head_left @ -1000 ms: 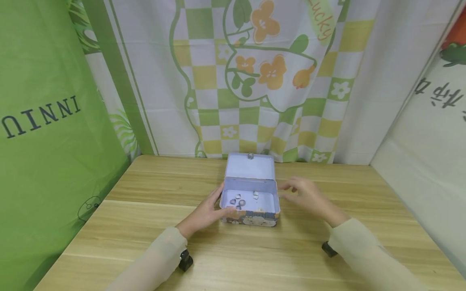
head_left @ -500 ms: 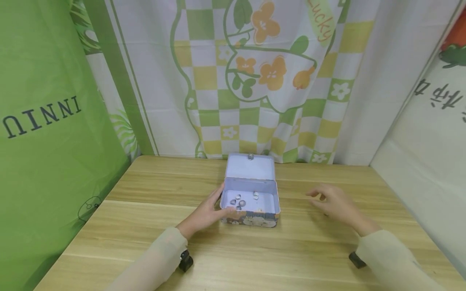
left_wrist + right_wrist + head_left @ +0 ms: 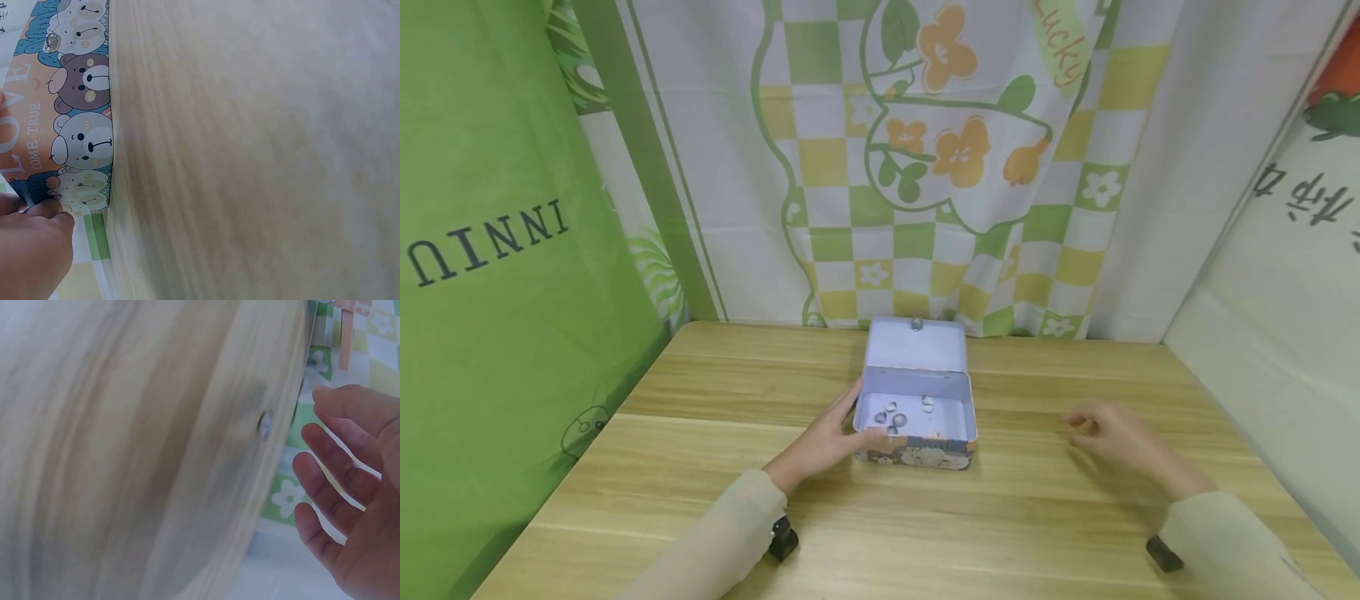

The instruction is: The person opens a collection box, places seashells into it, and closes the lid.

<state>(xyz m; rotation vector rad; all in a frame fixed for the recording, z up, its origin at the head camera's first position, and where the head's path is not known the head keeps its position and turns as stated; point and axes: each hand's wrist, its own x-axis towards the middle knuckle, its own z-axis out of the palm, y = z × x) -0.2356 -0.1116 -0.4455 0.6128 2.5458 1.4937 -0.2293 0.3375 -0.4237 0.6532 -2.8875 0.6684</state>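
Observation:
A hinged tin box point(image 3: 951, 460) stands on the table with its lid point(image 3: 916, 346) tipped back. Printed bear faces point(image 3: 84, 140) cover its front. Several small clear-grey gems point(image 3: 899, 420) lie inside, mostly at the left. My left hand point(image 3: 820, 437) holds the box's left side, thumb over the front rim. To the right of the box, my right hand point(image 3: 1120, 437) hovers over the table with loosely bent fingers and holds nothing. In the right wrist view, a clear faceted gem point(image 3: 265, 425) rests on the wood near those fingers point(image 3: 322, 487); the head view does not show it.
The wooden table point(image 3: 985, 533) reaches back to a green and yellow checked curtain point(image 3: 910, 242). Green cloth point(image 3: 512, 350) hangs on the left, white cloth point(image 3: 1262, 333) on the right. A black device point(image 3: 1163, 553) sits at each wrist.
My right hand has moved from beside the box's right wall out to the right and slightly nearer me. My left hand and the box have stayed where they were.

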